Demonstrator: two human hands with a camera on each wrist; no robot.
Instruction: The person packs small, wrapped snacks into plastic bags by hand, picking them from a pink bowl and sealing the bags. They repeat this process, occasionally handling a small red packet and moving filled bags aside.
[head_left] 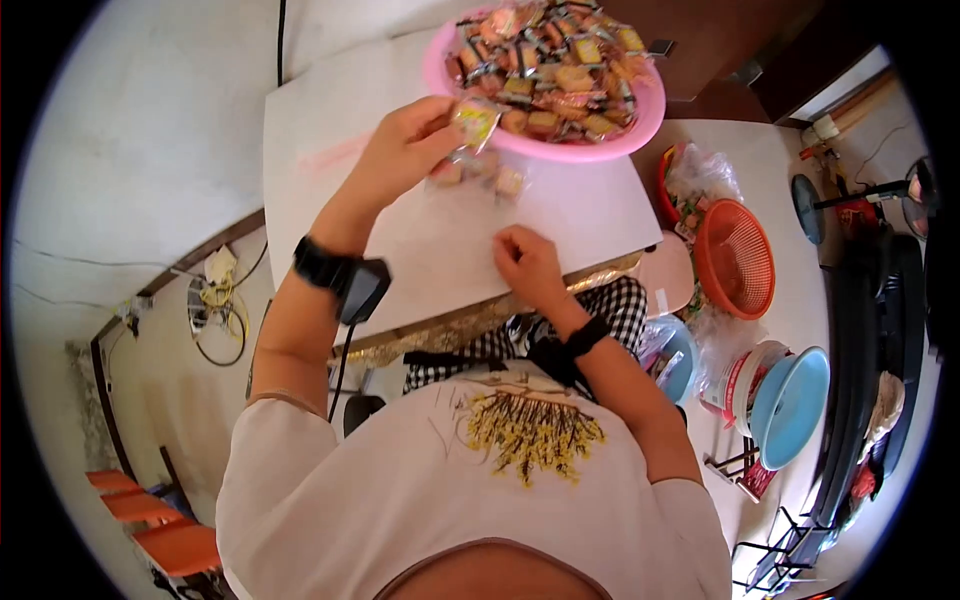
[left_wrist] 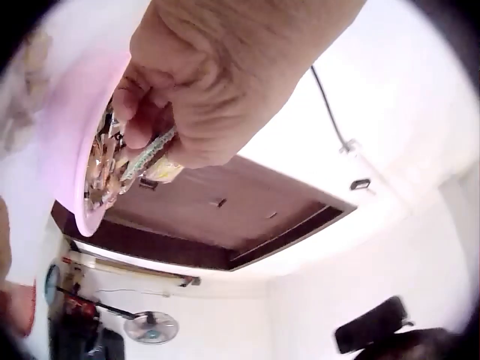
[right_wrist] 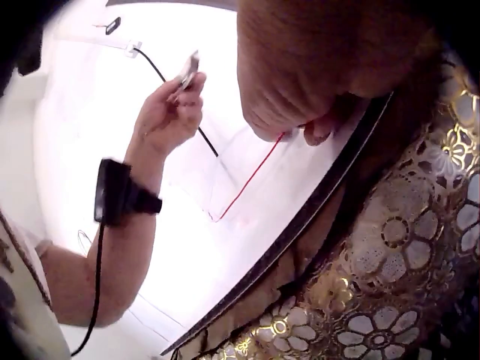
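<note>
In the head view my left hand [head_left: 405, 150] pinches a small clear-wrapped snack packet [head_left: 475, 122] with yellow and green print, at the near left rim of a pink basin [head_left: 590, 152]. Wrapped snack packets [head_left: 545, 75] fill the basin in a heap. Below the left hand, a few more wrapped pieces [head_left: 508, 182] lie on the white table. My right hand [head_left: 528, 265] rests near the table's front edge with its fingers loosely curled. A thin red line [right_wrist: 251, 178] runs from its fingers across the tabletop in the right wrist view; I cannot tell whether they hold it.
Right of the table stand a red-orange colander [head_left: 737, 260], a red basket with plastic bags [head_left: 700, 175], and a light blue basin [head_left: 790, 408] beside a bucket. A gold patterned cloth [right_wrist: 397, 225] hangs at the front edge. The wall [head_left: 150, 110] rises at the left.
</note>
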